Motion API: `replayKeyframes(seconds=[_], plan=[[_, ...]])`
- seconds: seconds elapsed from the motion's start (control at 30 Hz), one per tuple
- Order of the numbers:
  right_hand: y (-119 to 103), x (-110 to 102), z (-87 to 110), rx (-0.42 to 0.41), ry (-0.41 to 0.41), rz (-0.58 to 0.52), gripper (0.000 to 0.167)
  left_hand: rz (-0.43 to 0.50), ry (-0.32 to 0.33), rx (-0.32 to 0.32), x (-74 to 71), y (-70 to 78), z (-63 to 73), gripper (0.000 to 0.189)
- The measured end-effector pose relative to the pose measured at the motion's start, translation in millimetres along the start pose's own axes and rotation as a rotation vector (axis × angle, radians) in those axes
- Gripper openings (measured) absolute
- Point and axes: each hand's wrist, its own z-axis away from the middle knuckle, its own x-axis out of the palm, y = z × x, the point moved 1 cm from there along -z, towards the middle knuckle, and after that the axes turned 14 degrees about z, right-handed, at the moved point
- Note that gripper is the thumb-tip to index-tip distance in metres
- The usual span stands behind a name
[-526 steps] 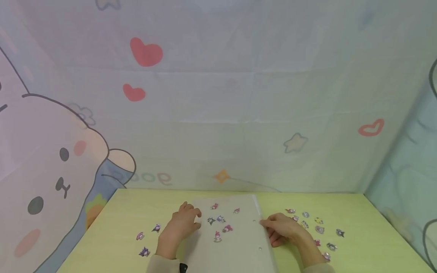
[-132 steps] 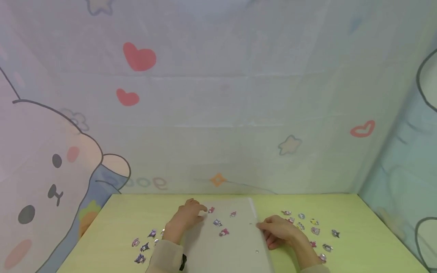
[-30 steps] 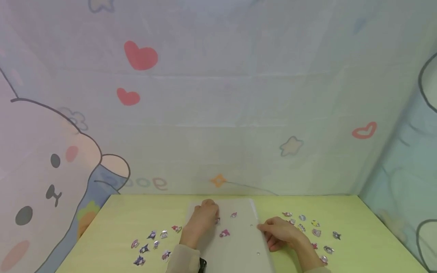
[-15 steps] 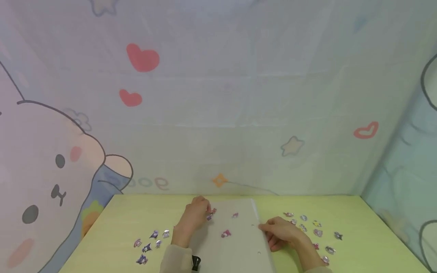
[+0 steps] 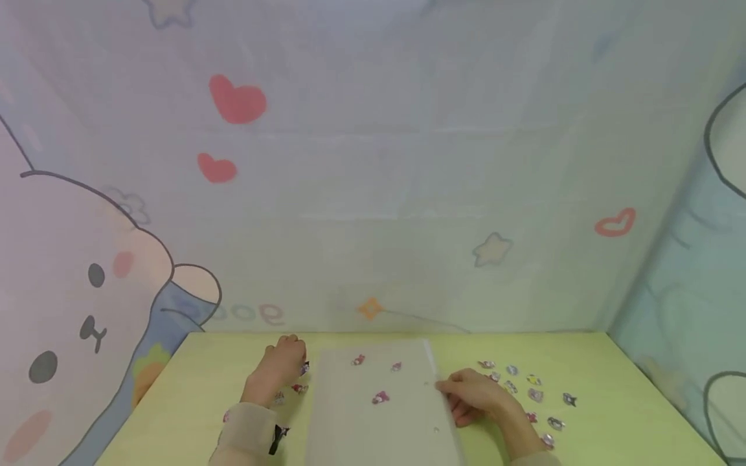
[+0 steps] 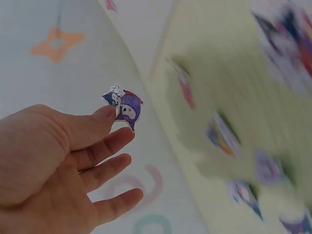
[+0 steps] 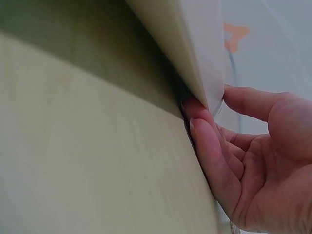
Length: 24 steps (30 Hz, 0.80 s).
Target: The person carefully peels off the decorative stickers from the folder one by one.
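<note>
My left hand (image 5: 276, 369) is over the table just left of a white flat panel (image 5: 384, 440). In the left wrist view, its thumb and a finger pinch a small purple cartoon sticker (image 6: 128, 109), with the other fingers spread apart. My right hand (image 5: 474, 395) grips the panel's right edge, the thumb on top and fingers beneath; the right wrist view shows that edge standing off the tabletop. Three pink cartoon stickers remain on the panel: one upper left (image 5: 358, 360), one upper right (image 5: 396, 366) and one mid-panel (image 5: 381, 397).
Several cut-out stickers lie on the yellow table (image 5: 618, 414) right of my right hand, among them a grey one (image 5: 569, 399). More lie at the left, such as a red one (image 5: 299, 389), partly covered by my left arm. A printed cloth backdrop (image 5: 408, 194) hangs behind.
My left hand has lifted the purple sticker off the panel and carried it left over the table. Over the longer span, stickers on the panel dwindle and those at left increase. My right hand stays put.
</note>
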Motion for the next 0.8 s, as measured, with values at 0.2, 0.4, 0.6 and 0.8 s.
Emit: replayKeyframes(seconds=[0.2, 0.4, 0.6, 0.8], plan=[[-2, -2, -0.7, 0.012, 0.005, 0.005, 0.030, -0.043, -0.020, -0.062, -10.4, -18.3, 5.2, 0.012], [-4, -2, -0.7, 0.011, -0.003, 0.001, 0.030, -0.066, -0.035, -0.066, -11.7, -25.6, 9.9, 0.016], [-6, -2, -0.3, 0.003, 0.008, 0.005, 0.031, -0.126, -0.061, -0.065, -8.4, -27.9, 7.6, 0.014], [-6, 1, 2.3, 0.007, 0.003, 0.005, 0.030, -0.165, -0.070, -0.055, -3.0, -31.1, 9.1, 0.013]])
